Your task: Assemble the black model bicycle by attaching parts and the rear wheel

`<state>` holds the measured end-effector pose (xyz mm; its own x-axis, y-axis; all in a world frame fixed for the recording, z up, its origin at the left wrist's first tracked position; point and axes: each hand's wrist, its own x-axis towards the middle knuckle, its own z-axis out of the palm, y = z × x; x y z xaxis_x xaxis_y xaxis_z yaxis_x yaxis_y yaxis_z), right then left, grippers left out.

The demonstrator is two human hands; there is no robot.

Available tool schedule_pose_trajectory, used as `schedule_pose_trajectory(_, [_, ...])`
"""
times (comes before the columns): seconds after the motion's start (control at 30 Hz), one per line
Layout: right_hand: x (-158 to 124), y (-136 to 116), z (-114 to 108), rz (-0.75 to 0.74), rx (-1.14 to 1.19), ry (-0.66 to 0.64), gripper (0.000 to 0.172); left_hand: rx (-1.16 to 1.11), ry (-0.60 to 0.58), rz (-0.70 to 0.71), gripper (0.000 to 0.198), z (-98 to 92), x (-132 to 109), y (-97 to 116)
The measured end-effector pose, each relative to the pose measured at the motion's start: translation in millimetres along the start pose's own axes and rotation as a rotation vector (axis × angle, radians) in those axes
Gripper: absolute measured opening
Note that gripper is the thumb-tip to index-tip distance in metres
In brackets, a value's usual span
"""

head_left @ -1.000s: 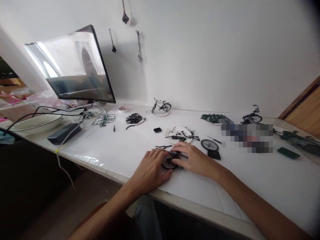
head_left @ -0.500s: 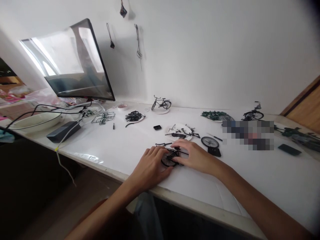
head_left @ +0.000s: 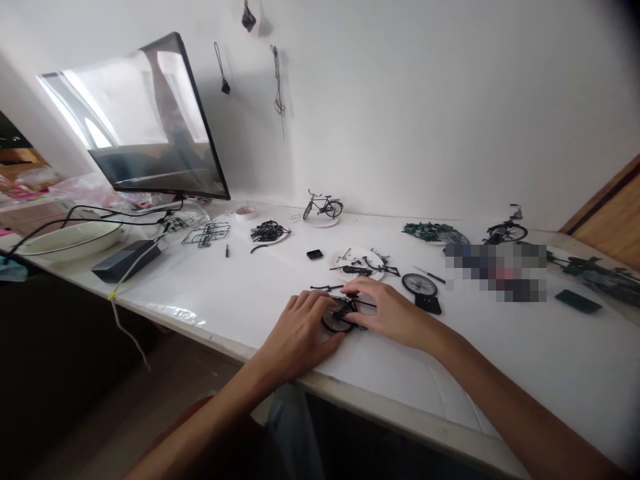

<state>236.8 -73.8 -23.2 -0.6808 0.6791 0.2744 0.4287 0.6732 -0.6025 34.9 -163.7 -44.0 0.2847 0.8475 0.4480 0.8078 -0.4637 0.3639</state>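
Note:
My left hand (head_left: 300, 340) and my right hand (head_left: 390, 315) both grip a small black wire model bicycle frame (head_left: 340, 315) with a spoked wheel, near the table's front edge. My fingers hide much of it. Just beyond my right hand lies a loose spoked model wheel (head_left: 419, 284) beside a black stand piece (head_left: 428, 305). A thin black part (head_left: 326, 288) lies just past my left fingertips. Further back, a white plate (head_left: 371, 272) holds small black parts.
A finished model bicycle (head_left: 323, 208) stands at the back of the white table (head_left: 200, 293). Nearby are a plate of black parts (head_left: 269, 233), a parts sprue (head_left: 206, 233), and another model bicycle (head_left: 507, 233). A monitor (head_left: 135, 117) stands at back left.
My head view has tilted slightly, so the table sits a little higher in the frame. Both hands stay on the model, with only small finger shifts.

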Motion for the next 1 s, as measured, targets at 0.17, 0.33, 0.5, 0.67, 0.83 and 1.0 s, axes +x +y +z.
schedule_pose_trajectory(0.17, [-1,1,0,-0.004,0.004,-0.003,0.037,-0.014,-0.037,0.011,0.041,-5.7,0,2])
schedule_pose_trajectory(0.33, [-1,-1,0,-0.020,0.016,-0.016,0.034,-0.039,-0.041,0.017,0.039,-9.2,0,2])
schedule_pose_trajectory(0.5, [0,-5,-2,0.007,0.052,-0.032,0.035,-0.050,-0.033,-0.015,0.027,-8.7,1,1])
schedule_pose_trajectory(0.67, [0,-5,-3,0.050,0.050,-0.027,0.037,-0.131,0.093,-0.102,0.027,-6.8,-2,-7])
schedule_pose_trajectory(0.83, [-1,-2,-3,0.098,0.042,-0.038,0.042,-0.263,0.151,-0.251,0.031,-3.7,-6,-19])
schedule_pose_trajectory(1.0, [-1,0,-4,0.123,0.053,-0.049,0.046,-0.319,0.159,-0.295,0.030,-5.2,-6,-20])
